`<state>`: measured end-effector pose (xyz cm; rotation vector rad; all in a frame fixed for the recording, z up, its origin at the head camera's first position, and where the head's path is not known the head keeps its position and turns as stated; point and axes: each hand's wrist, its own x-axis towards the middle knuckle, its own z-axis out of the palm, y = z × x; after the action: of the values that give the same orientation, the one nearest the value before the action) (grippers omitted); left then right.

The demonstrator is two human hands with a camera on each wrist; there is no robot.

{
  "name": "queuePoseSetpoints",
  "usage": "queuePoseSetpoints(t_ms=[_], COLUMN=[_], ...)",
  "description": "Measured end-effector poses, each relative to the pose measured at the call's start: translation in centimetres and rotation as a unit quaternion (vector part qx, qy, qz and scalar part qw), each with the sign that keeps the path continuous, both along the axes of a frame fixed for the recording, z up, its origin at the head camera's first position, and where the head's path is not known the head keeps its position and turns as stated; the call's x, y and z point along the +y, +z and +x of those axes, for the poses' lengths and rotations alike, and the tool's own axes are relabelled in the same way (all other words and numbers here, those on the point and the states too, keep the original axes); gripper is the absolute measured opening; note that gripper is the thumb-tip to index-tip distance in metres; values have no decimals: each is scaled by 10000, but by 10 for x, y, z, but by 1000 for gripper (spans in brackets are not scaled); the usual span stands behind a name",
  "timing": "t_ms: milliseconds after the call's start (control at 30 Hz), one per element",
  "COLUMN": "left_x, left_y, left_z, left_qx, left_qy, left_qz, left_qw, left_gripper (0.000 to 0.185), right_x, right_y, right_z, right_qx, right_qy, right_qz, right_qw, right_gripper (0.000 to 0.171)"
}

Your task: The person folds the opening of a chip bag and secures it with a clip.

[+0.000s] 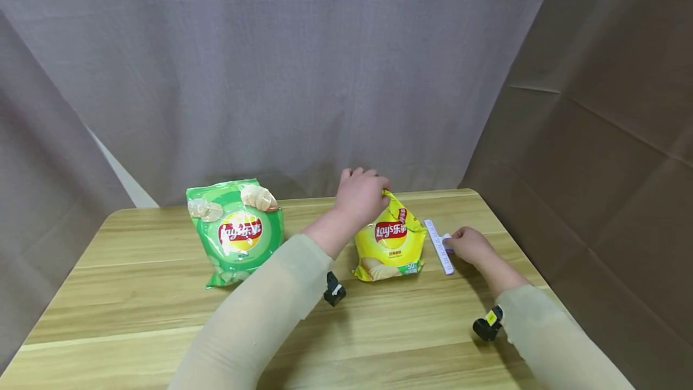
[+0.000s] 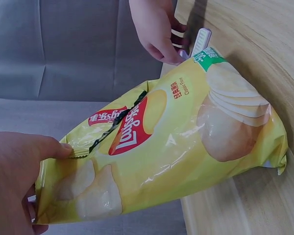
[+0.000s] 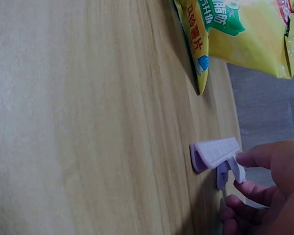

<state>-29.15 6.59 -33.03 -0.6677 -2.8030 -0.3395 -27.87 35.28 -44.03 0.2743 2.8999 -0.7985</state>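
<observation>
My left hand [image 1: 361,198] pinches the folded-over top of a yellow bag of potato chips [image 1: 391,242], which stands on the table. In the left wrist view, the thumb presses the fold and the other fingers go behind the bag [image 2: 176,142]. To the right of it lies a pale purple bag clip [image 1: 440,248], long and ribbed. My right hand [image 1: 472,247] holds the clip's handle; in the right wrist view, thumb and forefinger pinch one lever of the clip [image 3: 218,151], whose long bar stays on the tabletop.
A green bag of potato chips [image 1: 238,233] stands at the left on the wooden table [image 1: 135,306]. Grey curtains [image 1: 260,77] hang behind the table's back edge, and a brown one [image 1: 606,167] hangs along the right side.
</observation>
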Motion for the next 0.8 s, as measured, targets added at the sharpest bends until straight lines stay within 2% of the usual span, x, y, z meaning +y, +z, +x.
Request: queuePoseSetpoints(t_ms=[433, 800], left_x=[-1, -1], left_y=[1, 1], left_z=[3, 2], left_qx=[31, 13], left_qy=[-31, -14], left_qz=[-39, -78], left_qw=[10000, 10000], left_gripper=[24, 25], right_x=[3, -3], right_y=[-3, -1], right_z=[-4, -4], right_qx=[-324, -225], right_qy=[-111, 63], right_qz=[120, 72], right_qw=[9993, 9997], right_gripper=[32, 29])
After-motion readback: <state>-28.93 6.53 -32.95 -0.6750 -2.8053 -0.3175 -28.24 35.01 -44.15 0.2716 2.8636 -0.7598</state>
